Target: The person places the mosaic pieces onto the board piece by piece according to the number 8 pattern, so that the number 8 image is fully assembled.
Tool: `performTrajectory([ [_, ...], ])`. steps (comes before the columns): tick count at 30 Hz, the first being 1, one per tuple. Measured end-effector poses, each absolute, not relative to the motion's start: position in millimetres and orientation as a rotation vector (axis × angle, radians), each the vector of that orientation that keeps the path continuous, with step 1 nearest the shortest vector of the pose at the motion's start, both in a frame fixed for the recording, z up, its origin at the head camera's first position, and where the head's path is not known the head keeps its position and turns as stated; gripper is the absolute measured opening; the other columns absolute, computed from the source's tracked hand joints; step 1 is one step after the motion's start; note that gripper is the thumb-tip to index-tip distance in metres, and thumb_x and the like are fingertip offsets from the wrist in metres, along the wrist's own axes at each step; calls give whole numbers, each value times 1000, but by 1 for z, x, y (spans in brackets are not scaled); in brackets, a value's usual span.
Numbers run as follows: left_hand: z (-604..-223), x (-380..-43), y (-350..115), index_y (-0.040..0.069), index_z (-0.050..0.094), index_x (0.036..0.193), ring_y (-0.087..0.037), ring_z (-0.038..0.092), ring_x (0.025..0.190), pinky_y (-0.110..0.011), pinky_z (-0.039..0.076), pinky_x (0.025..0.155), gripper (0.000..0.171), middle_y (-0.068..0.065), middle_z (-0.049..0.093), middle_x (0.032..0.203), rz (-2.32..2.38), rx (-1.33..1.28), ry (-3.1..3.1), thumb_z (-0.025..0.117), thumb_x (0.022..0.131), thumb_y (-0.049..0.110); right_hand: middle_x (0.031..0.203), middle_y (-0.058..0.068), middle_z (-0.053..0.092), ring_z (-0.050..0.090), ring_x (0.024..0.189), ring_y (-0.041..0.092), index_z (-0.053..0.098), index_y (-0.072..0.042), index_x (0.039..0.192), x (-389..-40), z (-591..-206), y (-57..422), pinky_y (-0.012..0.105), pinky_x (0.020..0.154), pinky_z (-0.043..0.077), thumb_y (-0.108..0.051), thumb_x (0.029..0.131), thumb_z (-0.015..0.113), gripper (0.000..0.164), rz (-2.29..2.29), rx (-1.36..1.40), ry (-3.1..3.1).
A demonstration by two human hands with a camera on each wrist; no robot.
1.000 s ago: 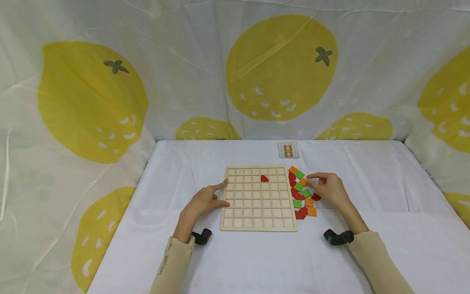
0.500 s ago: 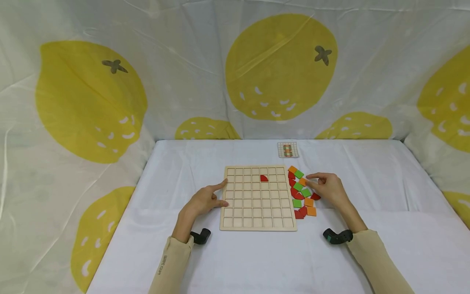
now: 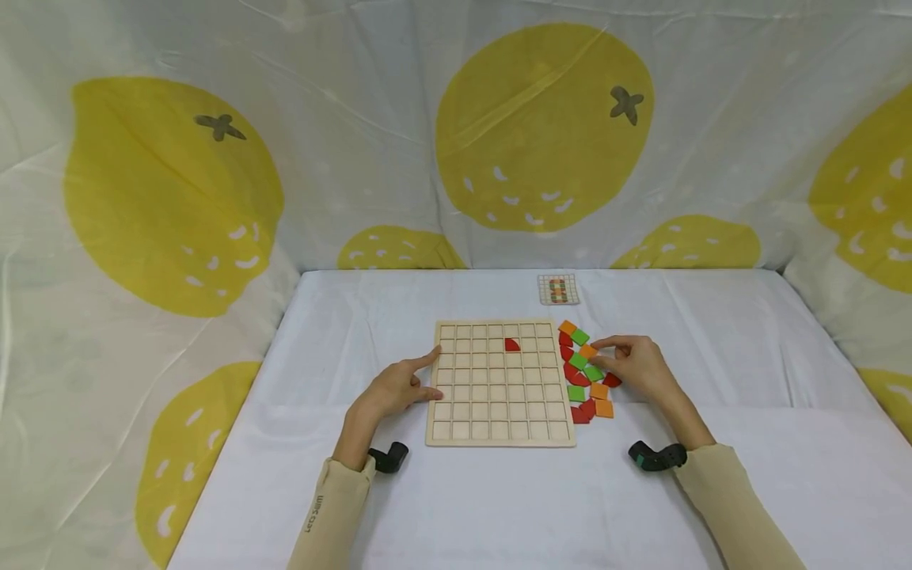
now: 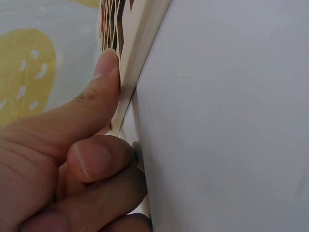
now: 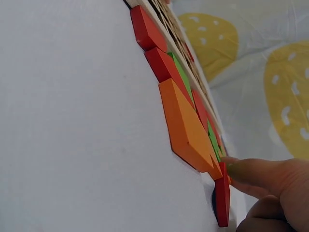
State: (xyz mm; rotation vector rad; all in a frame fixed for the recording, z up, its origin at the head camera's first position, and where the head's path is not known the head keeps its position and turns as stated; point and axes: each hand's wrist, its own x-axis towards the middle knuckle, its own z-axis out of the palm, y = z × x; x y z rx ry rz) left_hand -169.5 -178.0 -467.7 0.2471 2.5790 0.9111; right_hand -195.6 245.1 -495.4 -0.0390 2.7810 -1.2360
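Crowding the board (image 3: 499, 393), coloured tiles (image 3: 578, 361) lie near a patterned card (image 3: 559, 290).

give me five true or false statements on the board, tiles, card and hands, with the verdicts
1. The left hand touches the left edge of the wooden grid board. True.
2. The only tile on the board is green. False: it is a red quarter-circle tile.
3. The printed pattern card lies beyond the board's far edge. True.
4. Every tile is on the board. False: loose tiles lie along its right side.
5. The right hand touches an orange square tile. True.
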Motion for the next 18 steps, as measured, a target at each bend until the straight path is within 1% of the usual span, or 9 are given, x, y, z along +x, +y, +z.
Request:
performTrajectory([
  [4, -468, -169, -177, 29, 32, 163, -12, 38, 55, -26, 35, 57, 88, 4, 40, 57, 913, 249, 2572, 80, 89, 35, 60, -1, 37, 37, 53, 16, 75, -3, 121, -195, -496, 247, 27, 50, 26, -26, 93, 79, 37, -1195, -30, 2791],
  [9, -467, -169, -177, 29, 32, 163, -12, 40, 54, -27, 36, 57, 88, 3, 41, 57, 907, 249, 2576, 80, 90, 36, 63, 2, 39, 41, 57, 20, 75, -5, 124, -196, -496, 248, 27, 51, 28, -23, 96, 75, 33, -1163, 25, 2852],
  [13, -466, -169, -177, 29, 32, 163, -12, 41, 54, -27, 36, 57, 88, 3, 42, 57, 912, 241, 2572, 80, 89, 35, 64, 1, 39, 41, 57, 19, 74, -5, 126, -197, -496, 248, 27, 51, 29, -22, 97, 73, 33, -1173, 49, 2842],
  [18, -466, -169, -177, 29, 31, 163, -12, 41, 54, -27, 35, 57, 88, 3, 42, 57, 908, 241, 2568, 80, 90, 36, 60, 0, 37, 37, 53, 17, 73, -4, 127, -197, -497, 247, 26, 49, 27, -26, 95, 77, 39, -1208, 55, 2815],
])
